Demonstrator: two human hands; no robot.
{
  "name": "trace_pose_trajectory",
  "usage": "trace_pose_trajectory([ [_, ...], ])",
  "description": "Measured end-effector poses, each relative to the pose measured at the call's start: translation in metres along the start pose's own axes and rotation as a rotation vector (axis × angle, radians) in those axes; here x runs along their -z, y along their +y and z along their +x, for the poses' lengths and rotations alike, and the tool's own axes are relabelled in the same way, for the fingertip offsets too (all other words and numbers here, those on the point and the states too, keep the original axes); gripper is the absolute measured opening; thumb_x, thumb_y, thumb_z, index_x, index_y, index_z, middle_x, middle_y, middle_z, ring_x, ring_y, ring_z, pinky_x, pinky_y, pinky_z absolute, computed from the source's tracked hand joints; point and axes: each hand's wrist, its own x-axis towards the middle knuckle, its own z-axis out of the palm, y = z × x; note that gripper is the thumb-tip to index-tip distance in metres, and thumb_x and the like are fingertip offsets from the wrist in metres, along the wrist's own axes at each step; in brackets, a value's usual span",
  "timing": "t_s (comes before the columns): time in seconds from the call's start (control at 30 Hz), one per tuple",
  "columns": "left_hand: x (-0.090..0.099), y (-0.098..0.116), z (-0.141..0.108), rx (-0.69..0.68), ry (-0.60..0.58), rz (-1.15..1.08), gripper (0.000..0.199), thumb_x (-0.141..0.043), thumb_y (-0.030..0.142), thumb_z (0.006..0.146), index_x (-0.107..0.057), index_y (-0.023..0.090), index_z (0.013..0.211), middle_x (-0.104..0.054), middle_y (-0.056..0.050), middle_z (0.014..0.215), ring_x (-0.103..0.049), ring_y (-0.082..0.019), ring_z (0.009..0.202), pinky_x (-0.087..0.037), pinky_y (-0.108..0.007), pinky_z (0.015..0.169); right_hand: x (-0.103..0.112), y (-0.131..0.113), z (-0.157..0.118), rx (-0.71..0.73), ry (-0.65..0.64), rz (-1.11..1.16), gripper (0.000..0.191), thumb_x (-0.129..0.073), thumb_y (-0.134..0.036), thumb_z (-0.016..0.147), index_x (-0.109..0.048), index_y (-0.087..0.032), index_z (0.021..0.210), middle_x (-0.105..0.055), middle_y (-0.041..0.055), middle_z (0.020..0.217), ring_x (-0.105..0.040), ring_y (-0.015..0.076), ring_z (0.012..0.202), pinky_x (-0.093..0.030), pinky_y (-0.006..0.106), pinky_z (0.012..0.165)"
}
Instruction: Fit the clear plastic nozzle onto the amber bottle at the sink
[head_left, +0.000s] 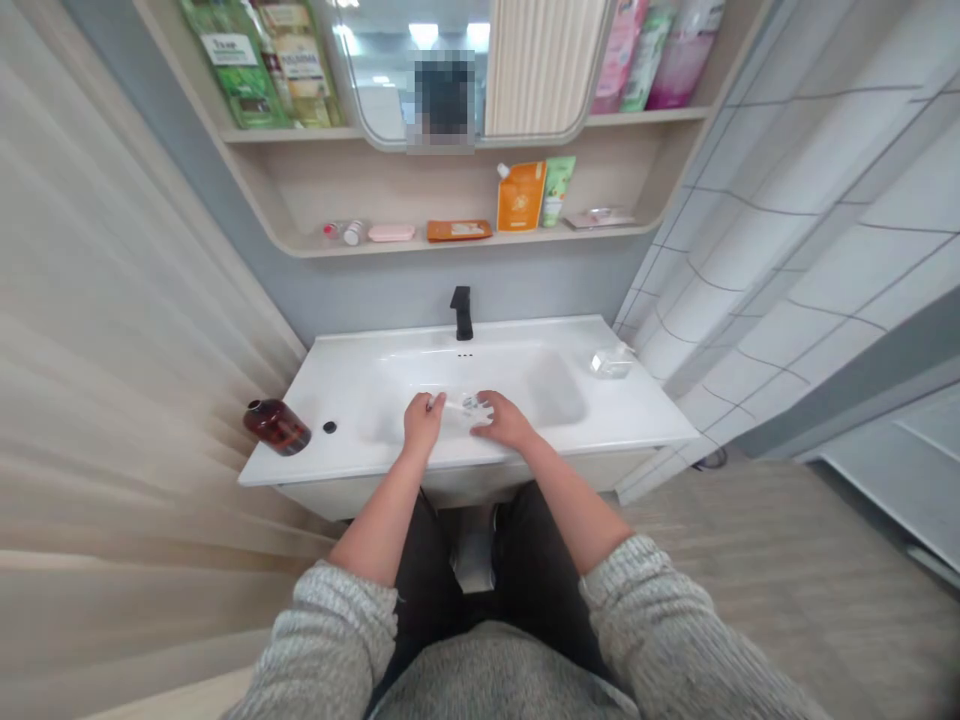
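Over the white sink basin (551, 385), both of my hands are close together. My left hand (421, 425) pinches a thin white stick-like piece (452, 404) between thumb and fingers; its kind is too small to make out. My right hand (504, 420) curls around a small clear, see-through object (475, 405), whose exact kind I cannot tell. The white piece reaches from my left hand toward the clear object; whether they touch is unclear. On the left of the counter, an amber bottle (279, 428) stands with its mouth uncovered, and a round black piece (330, 427) is beside it.
Behind the basin rises a black faucet (463, 315). A clear bottle (611, 362) is on the counter's right side. Above, a shelf (360, 250) holds an orange pouch (521, 197), a green tube (556, 190) and small packs, below a mirror (450, 75). A curtain (112, 400) hangs left.
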Motion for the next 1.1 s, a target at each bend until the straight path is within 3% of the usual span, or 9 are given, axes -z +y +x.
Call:
trace_pose_trajectory([
  [0.17, 0.017, -0.009, 0.003, 0.191, 0.063, -0.098, 0.049, -0.053, 0.061, 0.105, -0.042, 0.027, 0.070, -0.052, 0.001, 0.068, -0.056, -0.020, 0.075, -0.046, -0.031, 0.071, 0.000, 0.005, 0.004, -0.077, 0.168, -0.082, 0.066, -0.093, -0.036, 0.068, -0.063, -0.026, 0.126, -0.071, 0.0078, 0.127, -0.070, 0.0321, 0.120, -0.056, 0.051, 0.112],
  [0.33, 0.068, -0.028, 0.025, 0.205, 0.106, -0.155, 0.034, -0.062, 0.057, 0.098, -0.063, 0.025, 0.086, -0.059, 0.002, 0.073, -0.061, -0.019, 0.071, -0.048, -0.030, 0.069, 0.001, 0.010, 0.007, -0.175, 0.244, -0.050, 0.061, -0.090, -0.041, 0.069, -0.056, -0.028, 0.119, -0.072, 0.0062, 0.117, -0.072, 0.0335, 0.111, -0.058, 0.052, 0.104],
  [0.43, 0.105, -0.043, 0.050, 0.251, 0.179, -0.027, 0.031, -0.066, 0.051, 0.095, -0.069, 0.023, 0.107, -0.068, 0.000, 0.083, -0.071, -0.021, 0.080, -0.053, -0.031, 0.077, 0.001, 0.013, 0.007, -0.167, 0.241, -0.014, 0.063, -0.091, -0.040, 0.068, -0.055, -0.030, 0.118, -0.072, 0.0064, 0.119, -0.073, 0.0335, 0.111, -0.058, 0.054, 0.103],
  [0.57, 0.138, -0.061, 0.077, 0.317, 0.201, 0.360, 0.028, -0.070, 0.040, 0.089, -0.067, 0.023, 0.112, -0.077, -0.009, 0.101, -0.075, -0.030, 0.101, -0.056, -0.039, 0.091, 0.000, 0.014, 0.007, -0.128, 0.228, 0.014, 0.063, -0.092, -0.041, 0.068, -0.056, -0.030, 0.118, -0.073, 0.0063, 0.122, -0.073, 0.0325, 0.114, -0.058, 0.053, 0.105],
  [0.8, 0.152, -0.084, 0.101, 0.376, -0.001, 0.723, 0.044, -0.067, 0.036, 0.086, -0.066, 0.013, 0.124, -0.077, -0.029, 0.119, -0.075, -0.046, 0.112, -0.058, -0.050, 0.088, 0.002, 0.008, 0.005, -0.131, 0.171, 0.025, 0.064, -0.095, -0.039, 0.067, -0.059, -0.029, 0.119, -0.075, 0.0064, 0.122, -0.074, 0.0325, 0.118, -0.058, 0.051, 0.107],
  [1.1, 0.157, -0.084, 0.119, 0.391, -0.134, 0.836, 0.052, -0.066, 0.022, 0.082, -0.064, 0.007, 0.132, -0.075, -0.033, 0.129, -0.073, -0.047, 0.121, -0.057, -0.049, 0.091, 0.003, 0.007, 0.006, -0.147, 0.130, 0.025, 0.067, -0.099, -0.039, 0.066, -0.061, -0.028, 0.120, -0.076, 0.0064, 0.121, -0.075, 0.0315, 0.116, -0.058, 0.049, 0.106],
])
